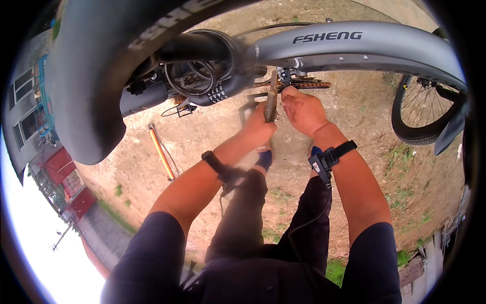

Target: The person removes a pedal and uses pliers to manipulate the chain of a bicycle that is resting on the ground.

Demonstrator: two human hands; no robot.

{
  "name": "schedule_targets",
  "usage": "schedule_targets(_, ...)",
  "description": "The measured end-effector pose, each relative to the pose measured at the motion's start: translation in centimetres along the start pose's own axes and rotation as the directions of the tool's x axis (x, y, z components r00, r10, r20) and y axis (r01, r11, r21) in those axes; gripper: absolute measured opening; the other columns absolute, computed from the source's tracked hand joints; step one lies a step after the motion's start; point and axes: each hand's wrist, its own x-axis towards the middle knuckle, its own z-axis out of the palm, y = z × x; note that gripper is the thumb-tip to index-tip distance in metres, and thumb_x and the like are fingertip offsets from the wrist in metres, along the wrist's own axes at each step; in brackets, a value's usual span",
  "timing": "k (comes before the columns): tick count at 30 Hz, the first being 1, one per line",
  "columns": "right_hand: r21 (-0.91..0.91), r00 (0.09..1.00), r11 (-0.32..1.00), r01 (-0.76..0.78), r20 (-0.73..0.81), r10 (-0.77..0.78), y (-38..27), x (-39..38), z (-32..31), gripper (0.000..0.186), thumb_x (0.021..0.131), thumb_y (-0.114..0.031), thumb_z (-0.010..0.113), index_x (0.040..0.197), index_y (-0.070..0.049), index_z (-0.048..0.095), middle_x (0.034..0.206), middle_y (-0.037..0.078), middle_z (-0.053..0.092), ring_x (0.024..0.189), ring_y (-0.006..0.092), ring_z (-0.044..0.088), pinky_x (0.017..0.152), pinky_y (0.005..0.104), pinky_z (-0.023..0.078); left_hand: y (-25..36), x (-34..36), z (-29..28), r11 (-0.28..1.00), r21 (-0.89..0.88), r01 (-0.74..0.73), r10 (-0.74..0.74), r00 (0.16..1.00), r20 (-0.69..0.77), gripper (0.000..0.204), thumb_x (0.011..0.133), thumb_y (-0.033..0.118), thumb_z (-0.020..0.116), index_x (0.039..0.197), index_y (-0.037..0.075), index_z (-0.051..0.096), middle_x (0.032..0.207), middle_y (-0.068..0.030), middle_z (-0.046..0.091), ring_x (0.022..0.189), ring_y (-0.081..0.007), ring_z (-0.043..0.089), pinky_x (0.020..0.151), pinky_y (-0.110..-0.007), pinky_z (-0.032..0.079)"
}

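I look down over a grey bicycle frame tube (354, 50), with its black saddle (86, 86) large at the upper left. My left hand (259, 126) grips a rusty flat metal tool (272, 96), held upright against the parts under the tube. My right hand (304, 110) is beside it, its fingertips pinched on a small black fitting (284, 77) just below the frame. A rusty chain and sprocket (311, 84) run right behind my fingers. Both wrists carry black straps, and a small device sits on the right one (324, 163).
A black coiled cable lock with number dials (215, 93) hangs near the seat post. An orange hand pump (162, 152) lies on the bare dirt ground at left. A spoked wheel with a black tyre (422, 114) stands at right. Buildings and a paved path show at far left.
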Motion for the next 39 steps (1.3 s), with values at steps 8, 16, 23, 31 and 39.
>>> schedule_targets(8,0.052,0.999,0.999,0.001,-0.039,0.001,-0.2,0.0,0.0,0.004,0.084,-0.007,0.061,0.087,-0.006,0.063,0.100,0.001,0.060,0.078,0.0260,0.066,0.069,0.0373,0.054,7.6,-2.4,-6.3,0.767,-0.364,0.529,-0.344,0.817,0.463,0.025,0.078,0.001,0.055,0.102,-0.003,0.059,0.094,-0.0116,0.062,0.089,-0.0232,0.066,0.073,-0.034,0.058)
schedule_targets(16,0.052,0.999,0.999,0.005,-0.048,-0.002,-0.1,-0.1,0.0,0.006,0.083,-0.007,0.062,0.088,-0.006,0.063,0.101,0.001,0.061,0.077,0.0257,0.066,0.069,0.0369,0.054,9.8,-1.2,-7.8,0.818,-0.193,0.542,-0.390,0.769,0.507,0.022,0.083,0.007,0.057,0.104,0.000,0.062,0.094,-0.0096,0.065,0.083,-0.0208,0.067,0.070,-0.035,0.057)
schedule_targets(23,0.037,0.999,0.998,-0.045,0.000,0.045,0.2,-0.2,0.3,0.005,0.087,-0.009,0.061,0.089,-0.006,0.062,0.101,0.002,0.060,0.077,0.0265,0.066,0.068,0.0374,0.054,2.9,-0.2,-2.1,0.970,-0.078,0.229,-0.215,0.963,0.161,0.030,0.077,0.000,0.057,0.108,-0.001,0.057,0.089,-0.0107,0.064,0.081,-0.0235,0.066,0.069,-0.034,0.052)
schedule_targets(31,0.041,0.997,0.998,0.044,-0.071,-0.041,-0.5,-0.1,-0.1,0.007,0.089,-0.012,0.060,0.088,-0.006,0.062,0.098,0.003,0.059,0.075,0.0290,0.064,0.067,0.0395,0.053,-0.5,0.7,1.0,1.000,-0.016,0.017,-0.018,0.999,-0.041,0.040,0.077,0.000,0.059,0.117,0.003,0.055,0.089,-0.0083,0.064,0.083,-0.0252,0.065,0.076,-0.034,0.050)
schedule_targets(39,0.027,0.999,0.999,-0.041,-0.029,0.042,0.0,-0.2,0.7,0.004,0.086,-0.009,0.063,0.085,-0.005,0.061,0.097,0.003,0.060,0.075,0.0277,0.065,0.067,0.0387,0.053,5.2,-2.4,-6.3,0.905,-0.213,0.367,-0.254,0.871,0.420,0.033,0.078,0.007,0.060,0.111,0.001,0.058,0.096,-0.0083,0.062,0.086,-0.0176,0.063,0.073,-0.032,0.053)
